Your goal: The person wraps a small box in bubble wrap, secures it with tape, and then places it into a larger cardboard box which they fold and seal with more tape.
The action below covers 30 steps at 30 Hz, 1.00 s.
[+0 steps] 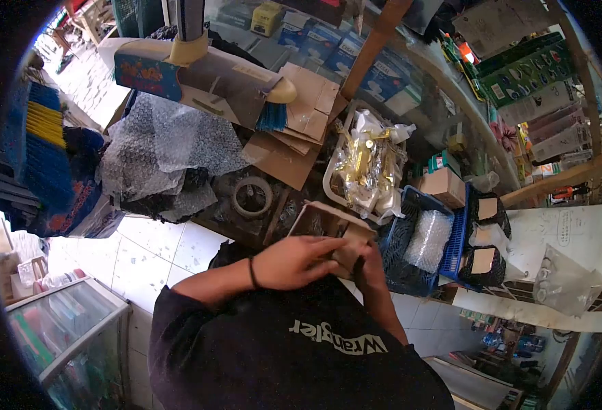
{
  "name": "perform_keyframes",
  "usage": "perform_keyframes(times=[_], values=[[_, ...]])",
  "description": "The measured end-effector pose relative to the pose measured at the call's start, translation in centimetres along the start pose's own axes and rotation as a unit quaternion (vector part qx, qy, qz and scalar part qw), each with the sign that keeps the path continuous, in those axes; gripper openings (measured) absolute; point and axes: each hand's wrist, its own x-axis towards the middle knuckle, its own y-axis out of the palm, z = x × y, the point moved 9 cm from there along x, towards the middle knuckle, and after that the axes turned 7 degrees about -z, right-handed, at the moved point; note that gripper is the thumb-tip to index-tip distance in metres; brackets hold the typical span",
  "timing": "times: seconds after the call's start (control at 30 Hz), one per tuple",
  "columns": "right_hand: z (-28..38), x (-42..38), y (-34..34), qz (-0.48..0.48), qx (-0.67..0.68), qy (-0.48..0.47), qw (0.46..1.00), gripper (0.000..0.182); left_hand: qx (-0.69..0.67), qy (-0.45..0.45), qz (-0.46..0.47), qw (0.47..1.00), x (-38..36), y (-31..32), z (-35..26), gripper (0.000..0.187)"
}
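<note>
A small brown cardboard box (309, 220) is held close in front of my chest, at the near edge of the table. My left hand (299, 262) reaches across its near side, fingers bent against the cardboard and a dark band on the wrist. On the other side my right hand (369, 265) grips the box by its raised end. Part of the box's inside shows, but I cannot make out what lies in it. Just beyond stands a white tray (328, 184) heaped with gold-coloured pieces in clear plastic (369, 160).
A tape roll (252, 196) lies left of the box, near bubble wrap (178, 137) and flattened cardboard (284, 160). To the right are a blue basket (410, 283) with a bubble-wrapped bundle (429, 239) and a small carton (443, 188). A glass cabinet (69, 321) stands at lower left.
</note>
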Motion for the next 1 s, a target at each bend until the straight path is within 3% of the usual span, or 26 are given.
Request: perform_keyframes(times=[0.03, 0.07, 0.13, 0.17, 0.27, 0.3, 0.37, 0.47, 0.57, 0.6, 0.63, 0.73, 0.83, 0.93, 1.0], values=[[1.3, 0.4, 0.1, 0.028, -0.108, -0.086, 0.99, 0.051, -0.084, 0.008, -0.015, 0.996, -0.2, -1.9, -0.7, 0.041], [1.5, 0.6, -0.2, 0.026, -0.065, -0.078, 0.995, 0.05, -0.166, 0.016, -0.031, 0.986, -0.3, -3.4, -0.7, 0.042], [2.6, 0.6, 0.0, 0.025, 0.022, -0.061, 0.998, 0.048, -0.165, 0.013, -0.215, 0.963, -0.7, -7.7, 1.0, 0.044], [1.2, 1.4, -1.2, 0.031, 0.1, -0.019, 0.994, 0.047, -0.123, -0.03, -0.228, 0.965, -0.7, -8.7, 2.1, 0.054], [-0.2, 2.8, -4.0, 0.025, -0.012, -0.085, 0.996, 0.048, -0.119, -0.095, -0.266, 0.952, -0.9, -7.3, 5.7, 0.069], [-0.1, 2.7, -3.7, 0.04, -0.009, -0.081, 0.996, 0.048, -0.162, -0.108, -0.227, 0.954, -0.6, -5.3, 7.9, 0.081], [0.9, 0.8, 0.2, 0.117, 0.117, 0.009, 0.986, 0.048, -0.245, -0.165, -0.157, 0.943, -0.3, -2.4, 9.4, 0.079], [0.6, 0.9, 0.2, 0.064, 0.104, 0.006, 0.992, 0.052, -0.293, -0.152, -0.121, 0.936, 0.2, -1.9, 9.0, 0.072], [4.7, -0.4, 1.8, 0.002, -0.118, -0.176, 0.977, 0.055, -0.328, -0.127, -0.117, 0.929, 0.8, -2.5, 7.6, 0.062], [4.9, -0.7, 2.3, 0.013, -0.105, -0.165, 0.981, 0.054, -0.342, -0.119, -0.115, 0.925, 0.9, -2.7, 7.3, 0.059], [5.1, -1.1, 2.8, 0.024, -0.092, -0.153, 0.984, 0.053, -0.264, -0.099, -0.116, 0.952, 1.0, -2.6, 7.9, 0.05], [4.1, -0.8, 1.8, 0.048, -0.087, -0.129, 0.987, 0.048, -0.302, -0.091, -0.063, 0.947, 1.0, -1.7, 7.5, 0.047], [3.4, -0.9, 1.2, 0.051, -0.094, -0.099, 0.989, 0.044, -0.209, -0.065, -0.021, 0.976, 0.5, -1.6, 7.7, 0.055], [2.9, -1.1, 0.7, 0.039, -0.091, -0.087, 0.991, 0.042, -0.207, -0.032, -0.008, 0.978, -0.2, -1.9, 7.0, 0.069], [2.8, -1.2, 0.6, 0.023, -0.081, -0.083, 0.993, 0.041, -0.226, 0.061, 0.018, 0.972, -0.7, -2.3, 5.5, 0.078]])
